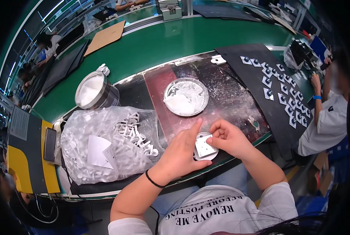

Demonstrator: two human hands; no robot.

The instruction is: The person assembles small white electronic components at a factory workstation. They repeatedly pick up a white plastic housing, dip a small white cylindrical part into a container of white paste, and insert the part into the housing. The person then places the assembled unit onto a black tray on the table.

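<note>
Down by the bench's near edge, the white plate (204,146) is between both hands, over what looks like a round white disc (211,156). Left hand (179,152) is clasped round the disc's left side, thumb along the bottom; right hand (230,138) has its thumb on the plate's upper-right corner, can't tell if it's pinching anything. Probably light, stiff, maybe slick, so grab the edges. Nearly square, no obvious long axis; holed face up, slightly skewed. Shallow dish (187,114) of white stuff just beyond.
</note>
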